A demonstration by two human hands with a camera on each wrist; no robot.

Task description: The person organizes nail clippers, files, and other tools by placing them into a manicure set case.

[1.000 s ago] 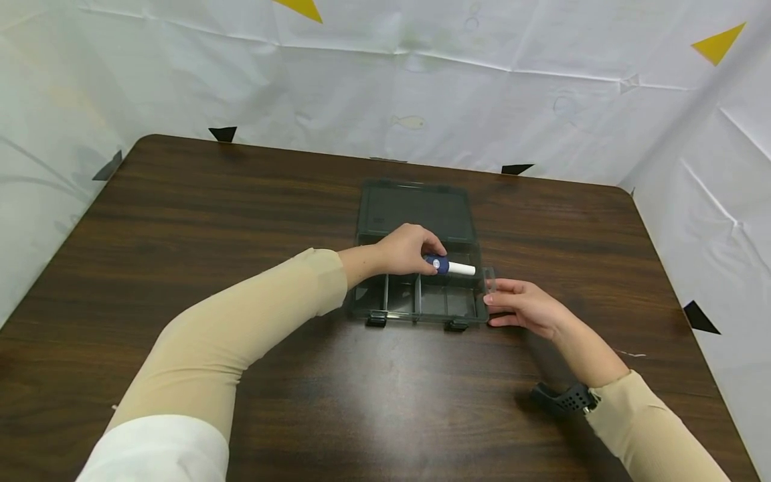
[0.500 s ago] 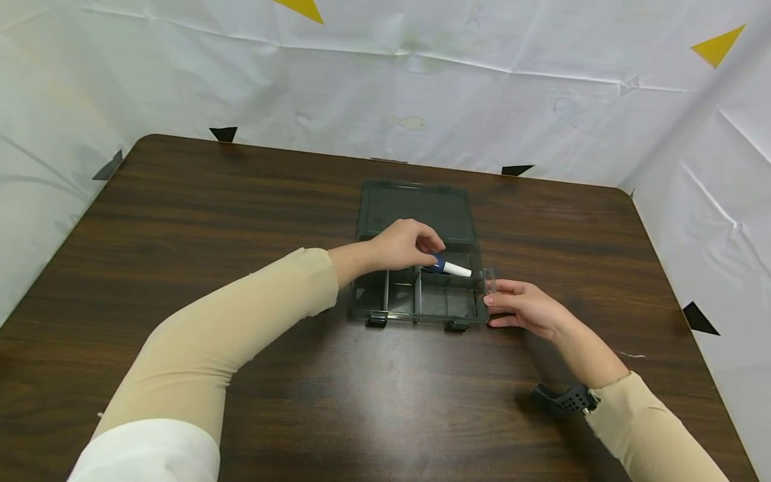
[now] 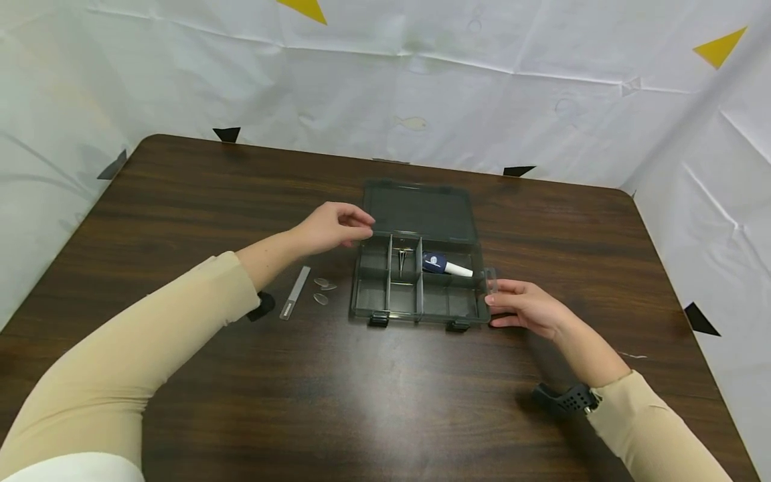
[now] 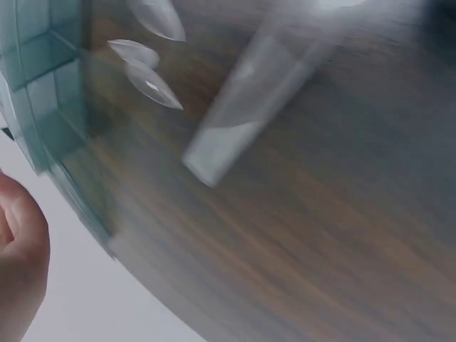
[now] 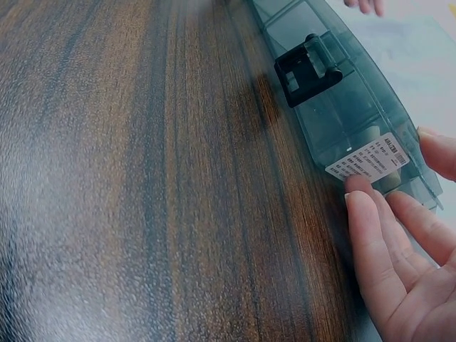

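Smoke-grey plastic box point(image 3: 419, 278), lid open, centre of head view; blue-and-white tube point(image 3: 444, 265) in a rear compartment. Left hand point(image 3: 333, 226) hovers loosely curled, empty; right hand point(image 3: 523, 306), fingers straight, touches the box's right end. Left wrist view: blurred, thumb edge only, lower left. Right wrist view: latch point(image 5: 308, 68) and label point(image 5: 367, 157), unreadable.

Bright, even, diffuse light throughout, seemingly from overhead. Broad soft glare on the dark wooden table point(image 3: 385, 402) in the head view, near the front edge; soft short shadows under both forearms. Sharp focus there, with slight bowing toward the corners. Heavily motion-blurred on the left wrist view: smeared wood grain, a streaked pale strip point(image 4: 242, 114), perhaps a file. Crisp near the box label point(image 5: 367, 162) on the right wrist view, with a washed-out sheen across the left of the tabletop.
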